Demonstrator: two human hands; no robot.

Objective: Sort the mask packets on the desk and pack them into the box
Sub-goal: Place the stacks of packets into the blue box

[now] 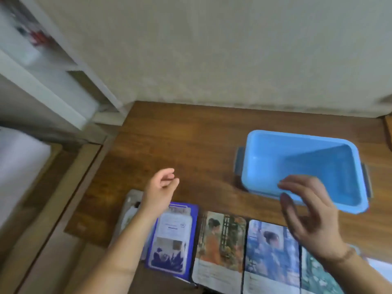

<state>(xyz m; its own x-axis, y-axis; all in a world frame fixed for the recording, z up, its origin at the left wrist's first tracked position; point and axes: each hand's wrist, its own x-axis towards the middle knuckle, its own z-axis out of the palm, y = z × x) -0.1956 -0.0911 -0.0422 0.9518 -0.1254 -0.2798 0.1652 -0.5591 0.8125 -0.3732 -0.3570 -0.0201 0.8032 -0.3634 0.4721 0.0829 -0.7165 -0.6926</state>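
Wooden desk under pale wall. Mask packets lay in a row along frame bottom. Above them left hand hovered loosely curled, empty; right hand spread wide, empty, before blue box at right, its hollow bare

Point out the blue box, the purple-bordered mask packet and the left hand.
blue box [263, 166]: head view, on its inner left wall.
purple-bordered mask packet [172, 240]: head view, on its pale front panel.
left hand [161, 187]: head view, on the palm.
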